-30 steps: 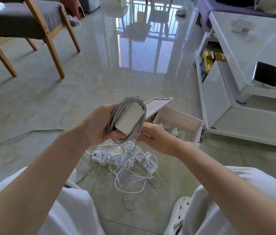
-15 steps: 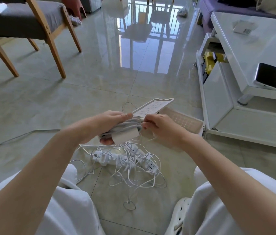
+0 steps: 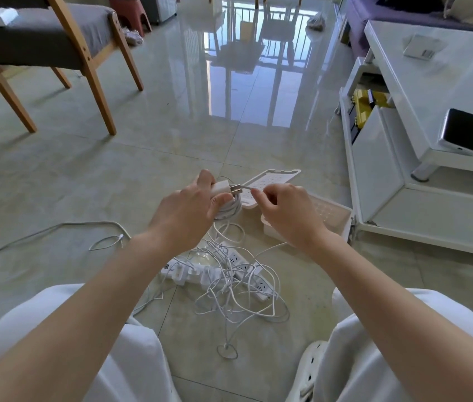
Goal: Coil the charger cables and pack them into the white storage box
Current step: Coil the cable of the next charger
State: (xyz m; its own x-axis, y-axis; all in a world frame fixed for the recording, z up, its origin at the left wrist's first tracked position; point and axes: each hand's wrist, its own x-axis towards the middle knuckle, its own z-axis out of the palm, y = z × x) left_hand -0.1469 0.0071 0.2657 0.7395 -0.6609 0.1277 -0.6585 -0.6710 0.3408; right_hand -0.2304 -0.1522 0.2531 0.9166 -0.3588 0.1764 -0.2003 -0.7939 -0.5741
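Note:
My left hand [image 3: 186, 208] grips a white charger brick [image 3: 222, 187] with its grey cable wound in a coil [image 3: 229, 208] under the fingers; the plug prongs point right. My right hand [image 3: 284, 210] pinches the free end of that cable [image 3: 248, 187] just right of the plug. Behind the right hand sits the white storage box [image 3: 335, 217] on the floor, with its perforated lid [image 3: 273, 184] leaning at its left edge. Below the hands lies a tangle of white cables [image 3: 241, 288] over white power strips [image 3: 191, 272].
A loose cable [image 3: 55, 229] trails off left across the tiled floor. A white low table [image 3: 421, 82] with a phone [image 3: 463, 130] stands at the right, a wooden chair [image 3: 55, 39] at the far left. My knees in white trousers and a white shoe [image 3: 309, 369] frame the bottom.
The coiled charger has tipped from upright to lying flat, prongs now facing right. Both hands moved forward and up toward the box, and my right hand shifted to pinching the cable end.

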